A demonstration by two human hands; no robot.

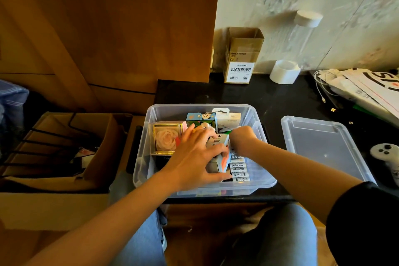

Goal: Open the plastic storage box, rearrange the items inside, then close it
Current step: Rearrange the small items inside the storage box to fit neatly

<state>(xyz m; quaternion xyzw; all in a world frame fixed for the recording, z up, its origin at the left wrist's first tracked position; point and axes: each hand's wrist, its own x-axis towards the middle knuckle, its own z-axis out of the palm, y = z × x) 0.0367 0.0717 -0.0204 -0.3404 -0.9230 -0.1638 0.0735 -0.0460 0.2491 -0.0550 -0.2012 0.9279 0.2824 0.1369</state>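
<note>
The box (203, 147) stands open on the tabletop (280, 97), its lid (323, 147) beside it; you are rearranging, closing is left. Your left hand (194, 155) grasps a small white carton (220, 153) inside. Your right hand (241, 136) reaches in; its grip I cannot tell. The box is clear plastic, quite full.

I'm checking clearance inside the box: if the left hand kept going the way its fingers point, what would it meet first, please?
Probably the right hand: the left hand grips a small carton, fingers pointing right; depth is unclear.
</note>
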